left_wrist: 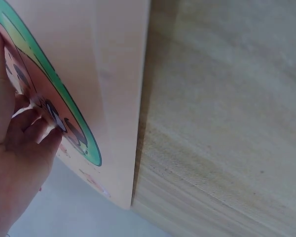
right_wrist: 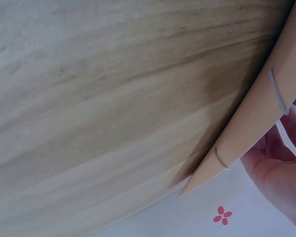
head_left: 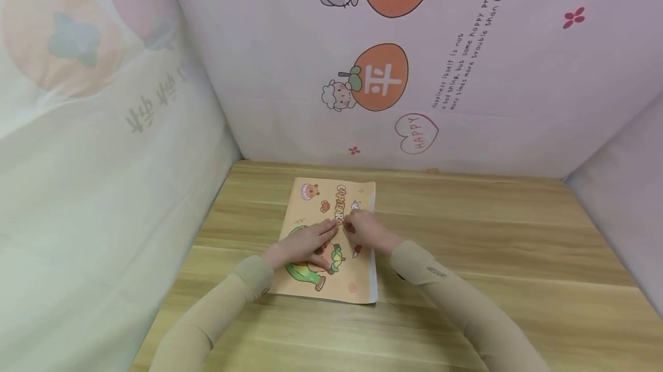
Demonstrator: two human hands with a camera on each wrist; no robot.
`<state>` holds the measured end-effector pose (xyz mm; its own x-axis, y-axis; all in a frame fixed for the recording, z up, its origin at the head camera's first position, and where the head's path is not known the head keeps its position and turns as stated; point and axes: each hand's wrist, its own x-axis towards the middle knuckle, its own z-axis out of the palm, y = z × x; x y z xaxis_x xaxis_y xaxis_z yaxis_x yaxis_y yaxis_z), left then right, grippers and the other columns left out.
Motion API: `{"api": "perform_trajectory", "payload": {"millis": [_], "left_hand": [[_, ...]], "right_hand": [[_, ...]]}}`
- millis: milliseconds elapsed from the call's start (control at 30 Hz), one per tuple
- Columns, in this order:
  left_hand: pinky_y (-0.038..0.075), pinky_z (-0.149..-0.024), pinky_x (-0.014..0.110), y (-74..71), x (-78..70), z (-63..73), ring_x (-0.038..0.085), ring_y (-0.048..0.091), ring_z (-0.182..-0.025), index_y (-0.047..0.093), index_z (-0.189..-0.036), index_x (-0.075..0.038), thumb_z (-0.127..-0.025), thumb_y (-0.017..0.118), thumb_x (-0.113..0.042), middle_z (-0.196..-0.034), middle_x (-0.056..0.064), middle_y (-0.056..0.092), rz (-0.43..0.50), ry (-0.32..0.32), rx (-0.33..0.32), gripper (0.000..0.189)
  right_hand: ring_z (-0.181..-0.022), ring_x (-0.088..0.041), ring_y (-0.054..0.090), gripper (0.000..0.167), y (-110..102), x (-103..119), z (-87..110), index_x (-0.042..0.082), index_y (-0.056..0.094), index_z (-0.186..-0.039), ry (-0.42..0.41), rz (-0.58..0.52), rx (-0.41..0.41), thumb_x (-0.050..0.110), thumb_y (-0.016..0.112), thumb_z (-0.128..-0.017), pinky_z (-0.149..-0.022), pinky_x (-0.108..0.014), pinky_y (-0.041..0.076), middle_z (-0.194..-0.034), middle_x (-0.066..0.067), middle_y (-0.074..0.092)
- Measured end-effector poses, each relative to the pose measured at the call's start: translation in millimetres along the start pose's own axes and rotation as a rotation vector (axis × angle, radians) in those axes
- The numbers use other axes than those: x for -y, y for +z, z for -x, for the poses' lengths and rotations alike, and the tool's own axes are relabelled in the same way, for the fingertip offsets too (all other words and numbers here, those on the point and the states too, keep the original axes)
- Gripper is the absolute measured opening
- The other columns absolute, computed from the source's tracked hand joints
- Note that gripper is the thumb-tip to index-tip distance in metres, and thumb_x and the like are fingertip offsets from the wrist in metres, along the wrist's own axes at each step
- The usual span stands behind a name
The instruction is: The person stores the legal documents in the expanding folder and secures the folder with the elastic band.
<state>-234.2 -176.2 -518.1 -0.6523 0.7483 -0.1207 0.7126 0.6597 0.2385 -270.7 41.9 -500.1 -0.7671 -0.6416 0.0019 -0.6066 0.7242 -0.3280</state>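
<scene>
A peach-coloured booklet or folder printed CAPYBARA lies on the wooden tabletop, its cover showing cartoon animals and a green band. My left hand rests across the cover with fingers extended and thumb spread. In the left wrist view, those fingertips touch the printed face. Close beside it, my right hand is curled over the lettering near the white-edged right side. A thin white strip shows between the right fingers, which appear to pinch it. Grey curved strips stand out on the peach surface. The right fingertips are partly hidden.
The wooden tabletop extends around the booklet. White printed cloth rises behind it, with another cloth wall on the left and one on the right.
</scene>
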Motion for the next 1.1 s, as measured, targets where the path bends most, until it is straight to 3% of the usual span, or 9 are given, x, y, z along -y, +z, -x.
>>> {"api": "perform_trajectory", "payload": {"millis": [200, 433, 767, 933, 1100], "left_hand": [[0.034, -0.118, 0.045, -0.2, 2.4, 1.5, 0.034, 0.025, -0.152, 0.026, -0.154, 0.001, -0.082, 0.07, -0.056, -0.165, 0.02, 0.019, 0.017, -0.027, 0.012, 0.102], [0.036, -0.117, 0.046, 1.7, 0.3, 0.2, 0.036, 0.027, -0.151, 0.027, -0.154, 0.003, -0.082, 0.07, -0.055, -0.164, 0.021, 0.021, 0.007, -0.014, 0.017, 0.101], [0.034, -0.119, 0.044, 2.0, 4.3, -8.0, 0.033, 0.024, -0.152, 0.024, -0.155, 0.001, -0.08, 0.071, -0.056, -0.165, 0.018, 0.018, 0.043, -0.026, 0.006, 0.105], [0.033, -0.119, 0.043, 4.1, 8.6, -7.2, 0.031, 0.022, -0.153, 0.022, -0.156, -0.001, -0.079, 0.07, -0.059, -0.166, 0.016, 0.015, 0.066, -0.069, 0.029, 0.107], [0.034, -0.119, 0.042, 4.5, 12.0, -5.8, 0.029, 0.022, -0.154, 0.021, -0.157, -0.004, -0.077, 0.071, -0.06, -0.168, 0.012, 0.014, 0.116, -0.131, 0.02, 0.11]], "right_hand": [[-0.07, -0.014, 0.047, 0.007, 1.1, 3.0, -9.9, 0.008, 0.065, -0.08, 0.053, -0.038, 0.052, 0.003, 0.069, -0.081, -0.063, -0.025, 0.04, -0.078, -0.001, 0.055], [-0.069, -0.015, 0.049, 0.011, 3.7, -2.0, -10.4, 0.007, 0.063, -0.075, 0.111, -0.107, 0.079, 0.002, 0.072, -0.073, -0.06, -0.025, 0.04, -0.074, -0.001, 0.054], [-0.072, -0.016, 0.053, 0.01, 1.0, -15.4, -0.8, 0.003, 0.065, -0.085, 0.195, -0.169, 0.056, 0.006, 0.073, -0.08, -0.062, -0.025, 0.046, -0.083, -0.006, 0.06], [-0.075, -0.017, 0.054, 0.021, 2.6, -19.7, 8.8, 0.001, 0.067, -0.09, 0.211, -0.224, -0.018, 0.016, 0.078, -0.081, -0.066, -0.027, 0.048, -0.087, -0.008, 0.062], [-0.085, -0.02, 0.062, 0.028, -2.6, -22.6, 22.3, 0.001, 0.069, -0.1, 0.211, -0.262, -0.131, 0.025, 0.075, -0.087, -0.073, -0.031, 0.055, -0.097, -0.012, 0.066]]}}
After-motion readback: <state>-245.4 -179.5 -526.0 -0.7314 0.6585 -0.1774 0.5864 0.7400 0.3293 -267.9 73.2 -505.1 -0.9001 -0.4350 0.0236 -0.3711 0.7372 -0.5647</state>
